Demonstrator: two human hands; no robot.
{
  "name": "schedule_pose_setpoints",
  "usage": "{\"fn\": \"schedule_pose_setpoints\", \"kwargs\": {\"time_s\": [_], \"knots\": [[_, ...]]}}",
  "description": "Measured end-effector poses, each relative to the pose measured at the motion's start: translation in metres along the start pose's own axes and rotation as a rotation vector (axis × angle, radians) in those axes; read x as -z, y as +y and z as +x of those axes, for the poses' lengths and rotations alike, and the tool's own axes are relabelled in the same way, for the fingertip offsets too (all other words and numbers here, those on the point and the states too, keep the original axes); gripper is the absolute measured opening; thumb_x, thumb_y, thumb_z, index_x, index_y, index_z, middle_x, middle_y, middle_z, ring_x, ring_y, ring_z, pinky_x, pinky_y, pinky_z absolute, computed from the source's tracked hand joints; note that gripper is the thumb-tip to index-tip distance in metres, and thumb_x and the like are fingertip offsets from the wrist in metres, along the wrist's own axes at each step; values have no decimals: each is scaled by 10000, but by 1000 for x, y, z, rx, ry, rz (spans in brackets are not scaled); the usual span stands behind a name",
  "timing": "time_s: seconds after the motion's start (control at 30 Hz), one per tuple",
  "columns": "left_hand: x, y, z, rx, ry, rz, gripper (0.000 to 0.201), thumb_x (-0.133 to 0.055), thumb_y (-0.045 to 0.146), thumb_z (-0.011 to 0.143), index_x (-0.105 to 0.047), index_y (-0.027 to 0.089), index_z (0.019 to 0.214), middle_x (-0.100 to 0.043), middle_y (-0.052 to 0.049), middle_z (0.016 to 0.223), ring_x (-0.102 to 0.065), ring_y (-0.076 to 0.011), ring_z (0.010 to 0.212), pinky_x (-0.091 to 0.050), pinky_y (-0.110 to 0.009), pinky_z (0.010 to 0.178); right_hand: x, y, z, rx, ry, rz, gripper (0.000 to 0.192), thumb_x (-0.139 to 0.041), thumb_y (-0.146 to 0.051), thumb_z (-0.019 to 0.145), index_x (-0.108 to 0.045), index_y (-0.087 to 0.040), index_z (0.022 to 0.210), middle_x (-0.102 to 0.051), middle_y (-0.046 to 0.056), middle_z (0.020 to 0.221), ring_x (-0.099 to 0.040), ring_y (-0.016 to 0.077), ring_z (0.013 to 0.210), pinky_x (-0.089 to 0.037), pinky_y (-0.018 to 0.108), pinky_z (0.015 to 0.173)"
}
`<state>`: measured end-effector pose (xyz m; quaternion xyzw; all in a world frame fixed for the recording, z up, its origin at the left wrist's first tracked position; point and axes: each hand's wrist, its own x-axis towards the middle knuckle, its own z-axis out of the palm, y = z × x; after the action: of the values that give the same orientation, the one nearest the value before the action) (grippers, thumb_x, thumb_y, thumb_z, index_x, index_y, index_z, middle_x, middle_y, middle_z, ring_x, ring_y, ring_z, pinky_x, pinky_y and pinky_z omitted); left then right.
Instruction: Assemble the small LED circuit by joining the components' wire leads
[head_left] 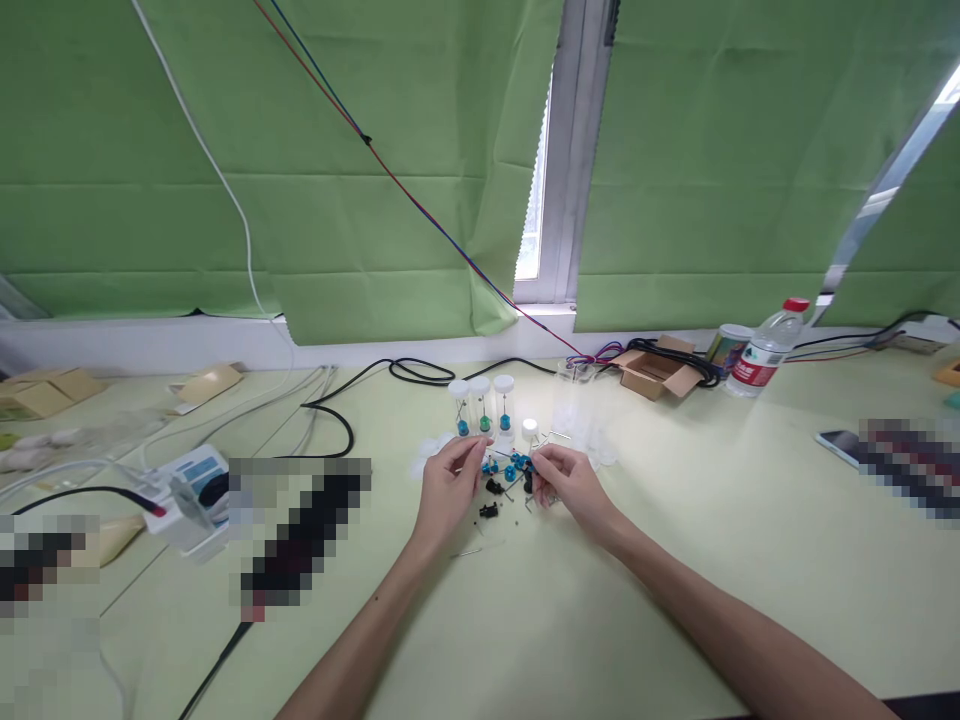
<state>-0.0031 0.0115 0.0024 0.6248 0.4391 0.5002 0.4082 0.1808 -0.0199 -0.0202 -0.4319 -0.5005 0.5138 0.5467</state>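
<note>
My left hand (450, 482) is closed in a pinch at the left side of a cluster of small blue parts (511, 473). My right hand (576, 487) pinches at the right side of the same cluster. What either set of fingertips holds is too small to make out. Small black parts (488, 511) and thin metal pieces lie between and below the hands, with a thin metal rod (466, 553) nearer me. Behind them stand three clear vials (481, 408) with white caps, holding blue or green pieces on rods. A white cap (530, 428) is just beyond my right fingertips.
Clear plastic pieces (596, 445) lie right of the vials. An opened carton (655, 372), a can (727, 350) and a red-capped bottle (766, 350) stand at the back right. A phone (840, 447) lies far right. A power strip (184, 490) and cables (420, 372) occupy the left and back.
</note>
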Motion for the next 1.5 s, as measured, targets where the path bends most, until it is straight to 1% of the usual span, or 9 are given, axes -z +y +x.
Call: {"fn": "schedule_pose_setpoints", "kwargs": {"time_s": [0.2,0.33,0.5,0.7,0.83,0.97,1.13,1.23,1.5], "knots": [[0,1,0,72,-34,-45,354,-611,481,845,-715,154,931,-434,46,539,-343,-63,408,-297,-212,398,0,2,0,5,3,10,360,-651,-514,833,-596,-171,735,-575,-21,582,-546,103,470,-423,224,461],[0,1,0,120,-66,-152,350,-619,470,846,-694,145,953,-506,31,563,-387,-66,380,-334,-218,388,-1,5,1,13,-7,24,370,-646,-525,831,-605,-168,744,-567,-24,570,-542,102,451,-428,225,449],[-2,4,-2,175,-72,-285,346,-631,471,839,-693,136,896,-581,-13,645,-509,-95,454,-423,-228,426,-3,5,1,5,-11,13,374,-653,-536,820,-615,-168,767,-572,-23,552,-542,105,447,-440,228,451],[-1,2,-1,183,-65,-302,348,-630,474,840,-701,133,841,-616,-29,662,-539,-94,478,-446,-224,457,-5,5,-1,16,-25,-2,395,-643,-561,818,-613,-172,756,-573,-24,538,-535,107,433,-441,232,439],[0,2,-1,134,-84,-230,383,-631,487,836,-692,134,971,-707,-92,851,-591,-114,510,-485,-249,484,-6,7,-1,24,-33,-25,388,-638,-553,825,-610,-172,758,-575,-26,532,-539,110,423,-449,237,436],[-1,4,-1,96,-98,-186,403,-621,500,839,-624,151,1039,-725,-128,994,-632,-136,526,-505,-264,478,-6,12,1,18,-46,3,388,-639,-557,821,-609,-172,779,-578,-24,537,-555,121,429,-446,237,423],[-4,7,-3,124,-55,-227,344,-657,482,816,-495,190,895,-745,-99,926,-637,-143,499,-493,-252,445,-5,15,2,25,-32,15,403,-643,-572,810,-606,-172,775,-578,-23,536,-551,120,423,-439,233,409],[-5,6,-3,131,-48,-235,348,-679,470,799,-473,190,825,-745,-88,856,-628,-145,473,-471,-242,414,-4,14,3,30,-24,9,413,-644,-579,807,-606,-170,767,-574,-23,536,-551,117,425,-437,227,406],[0,0,-1,95,-26,-145,266,-712,420,770,-635,165,753,-664,-15,683,-500,-88,378,-401,-227,377,-3,5,1,20,26,-27,418,-652,-581,797,-593,-174,723,-572,-18,547,-536,113,433,-438,236,425]]}}
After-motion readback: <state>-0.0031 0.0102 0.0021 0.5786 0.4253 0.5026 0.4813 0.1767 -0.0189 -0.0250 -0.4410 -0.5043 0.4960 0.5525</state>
